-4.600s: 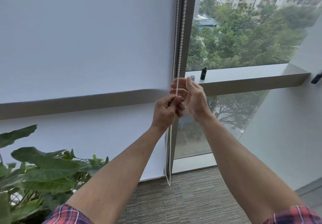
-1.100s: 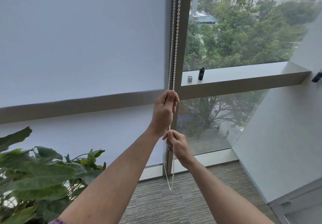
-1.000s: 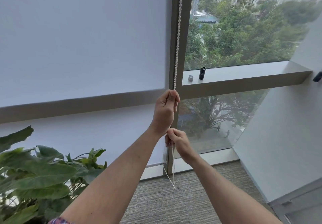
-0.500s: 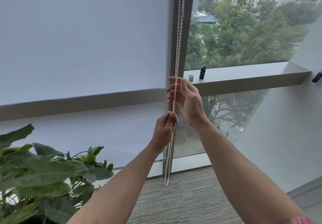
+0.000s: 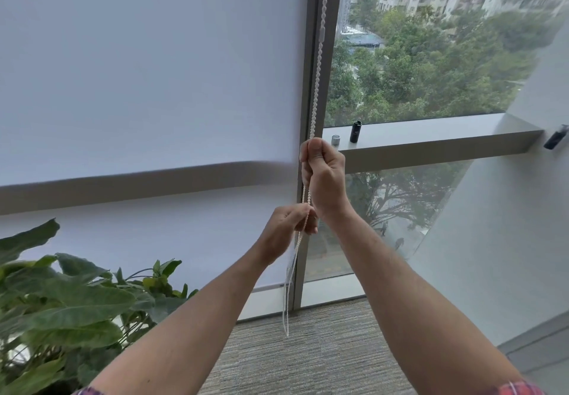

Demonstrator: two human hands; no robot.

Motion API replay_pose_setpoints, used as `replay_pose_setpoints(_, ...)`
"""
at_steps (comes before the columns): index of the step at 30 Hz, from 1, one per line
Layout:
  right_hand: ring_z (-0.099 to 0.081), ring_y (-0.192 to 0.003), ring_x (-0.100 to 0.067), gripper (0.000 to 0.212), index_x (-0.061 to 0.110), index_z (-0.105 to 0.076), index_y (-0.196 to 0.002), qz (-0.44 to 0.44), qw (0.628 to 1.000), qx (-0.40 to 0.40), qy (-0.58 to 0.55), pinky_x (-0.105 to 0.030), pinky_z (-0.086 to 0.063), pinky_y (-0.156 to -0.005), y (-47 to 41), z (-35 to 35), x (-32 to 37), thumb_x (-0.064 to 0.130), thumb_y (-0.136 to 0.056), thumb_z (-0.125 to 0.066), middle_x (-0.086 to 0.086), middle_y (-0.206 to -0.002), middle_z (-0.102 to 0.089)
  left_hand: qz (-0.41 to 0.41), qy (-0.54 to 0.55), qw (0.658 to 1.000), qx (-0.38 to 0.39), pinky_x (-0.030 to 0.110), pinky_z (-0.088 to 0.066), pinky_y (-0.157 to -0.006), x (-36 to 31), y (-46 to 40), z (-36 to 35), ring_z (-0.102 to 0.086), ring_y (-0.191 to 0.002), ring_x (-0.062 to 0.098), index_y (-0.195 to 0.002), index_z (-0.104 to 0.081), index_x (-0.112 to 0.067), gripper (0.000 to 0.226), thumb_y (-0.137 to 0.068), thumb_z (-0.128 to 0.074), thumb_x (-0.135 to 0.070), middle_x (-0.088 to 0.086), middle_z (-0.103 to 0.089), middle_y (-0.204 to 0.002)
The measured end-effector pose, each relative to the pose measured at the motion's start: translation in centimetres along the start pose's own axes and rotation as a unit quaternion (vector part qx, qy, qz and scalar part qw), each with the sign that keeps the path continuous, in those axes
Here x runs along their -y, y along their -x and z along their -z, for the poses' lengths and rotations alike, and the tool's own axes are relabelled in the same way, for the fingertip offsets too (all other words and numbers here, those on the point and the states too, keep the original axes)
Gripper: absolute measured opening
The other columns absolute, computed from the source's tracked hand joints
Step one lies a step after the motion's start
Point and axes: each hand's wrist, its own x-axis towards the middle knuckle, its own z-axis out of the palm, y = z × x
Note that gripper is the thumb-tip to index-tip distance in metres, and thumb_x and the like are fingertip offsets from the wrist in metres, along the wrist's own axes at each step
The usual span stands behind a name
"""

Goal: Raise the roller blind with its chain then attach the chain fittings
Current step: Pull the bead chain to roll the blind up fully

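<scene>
Bead chain (image 5: 317, 65): white, long axis near vertical, leaning slightly right toward the top. Runs along the dark window mullion (image 5: 311, 87) from the top edge of the view down to a loop end hanging just above the carpet (image 5: 308, 360). An oblong white fitting (image 5: 322, 32) sits in line on the chain high up. Above the hands the two strands look twisted round each other; below them they hang as a narrow loop, blurred.

Right hand (image 5: 323, 176): upper of the two, fist closed round the chain, thumb on top pointing up, level with the left end of the sill ledge (image 5: 431, 140).

Left hand (image 5: 286, 228): just below and left of the right wrist, fingers curled, pinching the chain between thumb and fingertips. The hands are near each other; a short run of beads shows between them.

Roller blind (image 5: 147, 65): white fabric covering the left pane; its bottom edge, blurred, lies about level with the right hand, over a grey horizontal frame bar (image 5: 123, 188). A white panel shows below the bar.

Sill ledge: near its left end, by the mullion, a small silver cylinder (image 5: 335, 139) and just right of it a taller black cylinder (image 5: 355, 131), both upright. A dark object (image 5: 555, 140) is fixed on the wall at the far right.

Lower left: a broad-leaved green plant (image 5: 61, 305). Plaid sleeves at the bottom edge. Trees and apartment blocks beyond the right pane.
</scene>
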Motion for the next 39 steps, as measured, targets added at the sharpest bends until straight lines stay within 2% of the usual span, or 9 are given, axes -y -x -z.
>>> replay_pose_setpoints(3,-0.030,-0.044,-0.006,0.041,0.029,-0.057,-0.061,0.007,1.000,0.000,0.003,-0.022,-0.025,-0.040,0.2,0.2,-0.1,0.025,-0.099,-0.041,0.015,-0.049,-0.038,0.044,0.015,0.999,0.000,0.046,-0.051,-0.098,-0.3,-0.3,0.9,-0.066,-0.108,0.034,-0.112,-0.068,0.004,0.046,-0.097,-0.035,-0.023,0.022,-0.071,-0.111)
replay_pose_setpoints(6,-0.030,-0.044,-0.007,0.040,0.028,-0.056,-0.062,0.014,1.000,0.002,0.006,-0.023,-0.025,-0.041,0.2,0.2,-0.3,0.024,-0.099,-0.041,0.015,-0.049,-0.039,0.028,0.051,0.998,-0.039,0.049,-0.049,-0.102,-1.3,-1.0,1.5,-0.063,-0.114,0.039,-0.122,-0.061,0.008,0.052,-0.091,-0.035,-0.024,0.028,-0.066,-0.120)
replay_pose_setpoints(10,-0.034,-0.047,-0.006,0.038,0.027,-0.053,-0.061,0.016,1.000,0.006,0.013,-0.023,-0.029,-0.046,0.8,0.1,-1.6,0.018,-0.097,-0.043,0.014,-0.052,-0.043,-0.047,0.099,0.991,-0.080,0.041,-0.053,-0.086,-4.2,-2.3,1.8,-0.067,-0.093,0.029,-0.098,-0.067,0.004,0.040,-0.097,-0.035,-0.020,0.018,-0.071,-0.094)
replay_pose_setpoints(13,-0.031,-0.047,-0.006,0.038,0.027,-0.050,-0.060,-0.008,0.999,0.008,0.033,-0.024,-0.027,-0.047,2.3,0.5,-3.7,0.017,-0.096,-0.042,0.015,-0.051,-0.041,-0.083,0.145,0.981,-0.099,0.033,-0.054,-0.081,-6.9,-3.1,1.9,-0.066,-0.089,0.026,-0.107,-0.066,0.000,0.042,-0.097,-0.037,-0.030,0.016,-0.069,-0.092)
replay_pose_setpoints(19,-0.031,-0.046,0.000,0.037,0.027,-0.051,-0.060,-0.068,0.995,0.015,0.075,-0.015,-0.026,-0.046,5.3,1.9,-7.8,0.021,-0.095,-0.042,0.017,-0.049,-0.042,-0.165,0.122,0.975,-0.083,0.043,-0.053,-0.072,-10.8,-4.5,1.2,-0.064,-0.078,0.031,-0.115,-0.061,-0.002,0.042,-0.104,-0.032,-0.029,0.017,-0.065,-0.087)
replay_pose_setpoints(23,-0.033,-0.050,0.001,0.038,0.027,-0.050,-0.060,-0.105,0.991,0.023,0.080,-0.015,-0.027,-0.050,7.2,2.8,-9.8,0.020,-0.096,-0.042,0.017,-0.052,-0.043,-0.174,0.117,0.975,-0.077,0.029,-0.031,-0.048,-11.0,-4.9,0.3,-0.040,-0.049,0.014,-0.099,-0.063,-0.007,0.033,-0.107,-0.035,-0.022,0.004,-0.046,-0.061)
replay_pose_setpoints(31,-0.035,-0.046,-0.008,0.040,0.020,-0.062,-0.070,-0.165,0.981,0.101,0.032,-0.021,-0.029,-0.044,7.0,3.1,-9.3,0.022,-0.104,-0.042,0.007,-0.054,-0.043,-0.183,0.085,0.971,-0.131,0.017,-0.028,-0.046,-9.8,-4.3,-0.9,-0.031,-0.047,0.003,-0.073,-0.050,-0.015,0.034,-0.104,-0.036,-0.016,-0.017,-0.041,-0.053)
replay_pose_setpoints(35,-0.071,-0.076,-0.018,0.031,0.020,-0.074,-0.090,-0.189,0.965,0.165,0.081,-0.029,-0.051,-0.071,5.5,4.2,-8.2,0.029,-0.099,-0.045,-0.005,-0.083,-0.075,-0.173,0.052,0.973,-0.145,0.019,-0.028,-0.047,-8.1,-3.6,-1.2,-0.031,-0.049,0.005,-0.071,-0.050,-0.017,0.033,-0.103,-0.039,-0.017,-0.014,-0.039,-0.055)
replay_pose_setpoints(39,-0.071,-0.101,-0.009,0.033,0.025,-0.072,-0.112,-0.199,0.970,0.112,0.080,-0.035,-0.052,-0.093,3.5,5.6,-7.3,0.027,-0.088,-0.049,0.004,-0.104,-0.077,-0.135,0.039,0.979,-0.149,0.024,-0.030,-0.053,-4.6,-2.5,-1.0,-0.035,-0.053,0.007,-0.070,-0.050,-0.017,0.031,-0.100,-0.042,-0.021,-0.013,-0.042,-0.056)
